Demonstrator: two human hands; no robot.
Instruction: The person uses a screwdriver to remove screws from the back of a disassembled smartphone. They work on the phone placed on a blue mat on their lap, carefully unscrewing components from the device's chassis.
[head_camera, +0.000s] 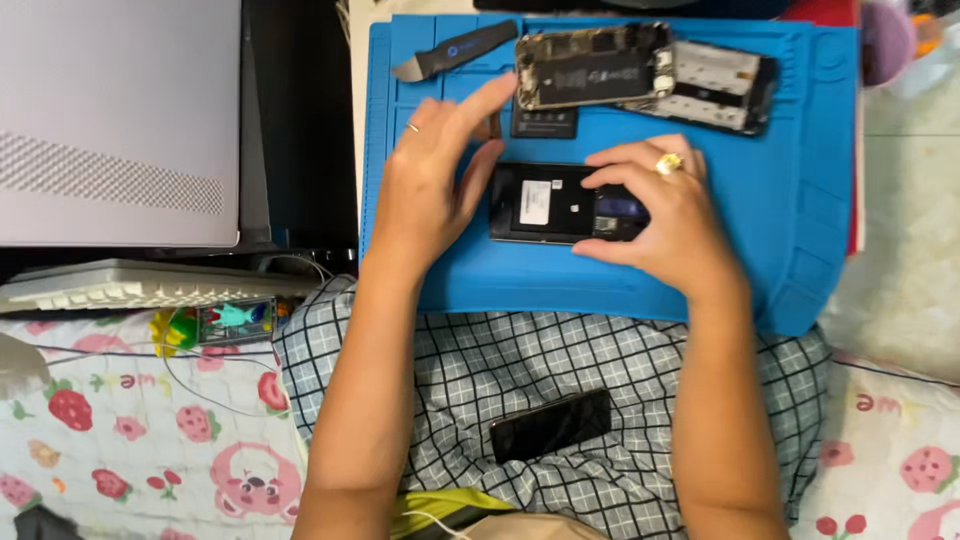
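strawberry-print bedsheet (120, 440), grey laptop (120, 110) at left, white keyboard (130, 285) beside it, checked cloth (560, 370), even indoor light

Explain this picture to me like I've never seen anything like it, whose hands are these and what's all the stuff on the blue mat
This is a single view from a camera worn on a person's head, looking down at their own two bare hands. There is no machine.

A blue work mat lies in front of them, partly over a checked cloth on their lap. On the mat is an opened phone, insides facing up. The right hand rests its fingers on one end of that phone. The left hand hovers beside the other end with fingers spread; whether it touches the phone is unclear.

Further back lie a second opened phone body, its separated screen panel, a small dark flat part and a flat prying tool.

A dark phone rests on the checked cloth.
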